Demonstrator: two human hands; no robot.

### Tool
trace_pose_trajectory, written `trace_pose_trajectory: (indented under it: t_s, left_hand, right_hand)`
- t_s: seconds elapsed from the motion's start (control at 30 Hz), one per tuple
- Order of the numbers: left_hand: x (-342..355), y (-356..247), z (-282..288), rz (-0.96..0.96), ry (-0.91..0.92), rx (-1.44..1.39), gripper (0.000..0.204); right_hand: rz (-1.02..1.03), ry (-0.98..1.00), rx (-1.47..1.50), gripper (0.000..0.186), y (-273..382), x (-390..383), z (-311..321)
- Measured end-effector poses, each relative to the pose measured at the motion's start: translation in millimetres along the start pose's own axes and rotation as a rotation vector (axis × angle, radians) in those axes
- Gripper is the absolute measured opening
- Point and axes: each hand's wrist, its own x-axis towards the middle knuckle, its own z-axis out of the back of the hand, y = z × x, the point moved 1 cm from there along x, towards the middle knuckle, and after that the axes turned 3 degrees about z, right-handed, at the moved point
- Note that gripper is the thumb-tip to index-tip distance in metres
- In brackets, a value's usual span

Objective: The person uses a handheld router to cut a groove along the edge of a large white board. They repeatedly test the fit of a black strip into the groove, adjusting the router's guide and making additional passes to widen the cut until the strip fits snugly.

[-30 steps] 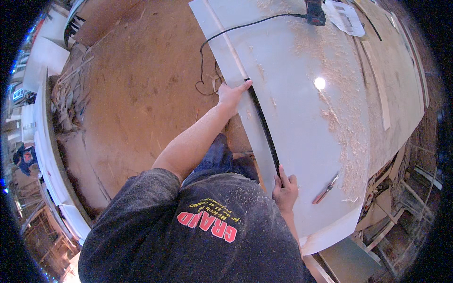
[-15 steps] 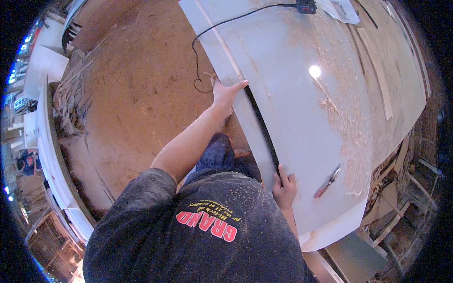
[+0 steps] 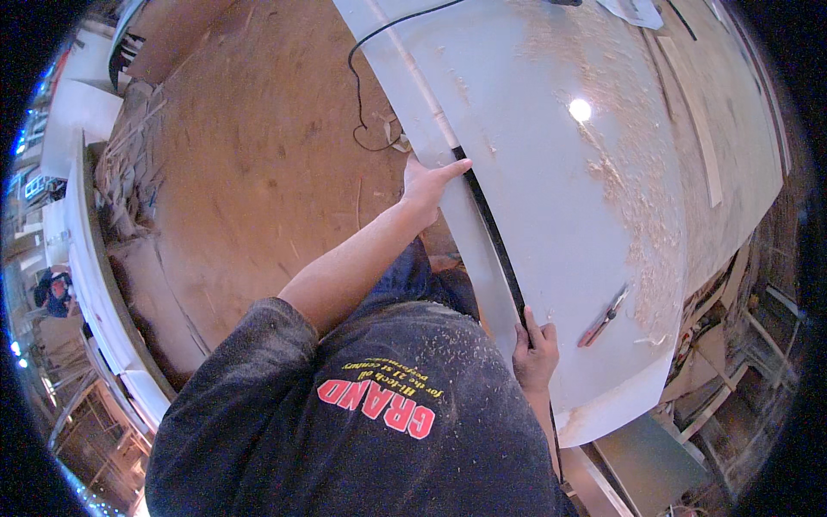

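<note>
Holding a black strip (image 3: pixel 497 228) along the white worktop (image 3: pixel 560 207), hands apart: left hand (image 3: pixel 428 189) with thumb at its far end, grip unclear; right hand (image 3: pixel 536 351) clamped nearer the body. Beyond, the pale strip (image 3: pixel 419 79) lies uncovered; fastening cannot be judged.

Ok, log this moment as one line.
left hand: thumb on black strip | right hand: gripping same strip | white panel: wood shavings, hand tool

Black cable (image 3: pixel 357 84), wood shavings (image 3: pixel 642 228)
</note>
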Motion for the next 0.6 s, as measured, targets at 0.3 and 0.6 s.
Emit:
trace_pose_trajectory:
  t_s: [0.3, 0.6]
  left_hand:
    - [12, 10, 1, 0.016, -0.055, -0.025, 0.074]
    - [5, 3, -3, -0.022, -0.11, 0.092, 0.069]
  right_hand:
    - [0.011, 0.018, 0.038, 0.05, -2, 3, -10]
    - [0.04, -0.004, 0.015, 0.052, -15, 0, -27]
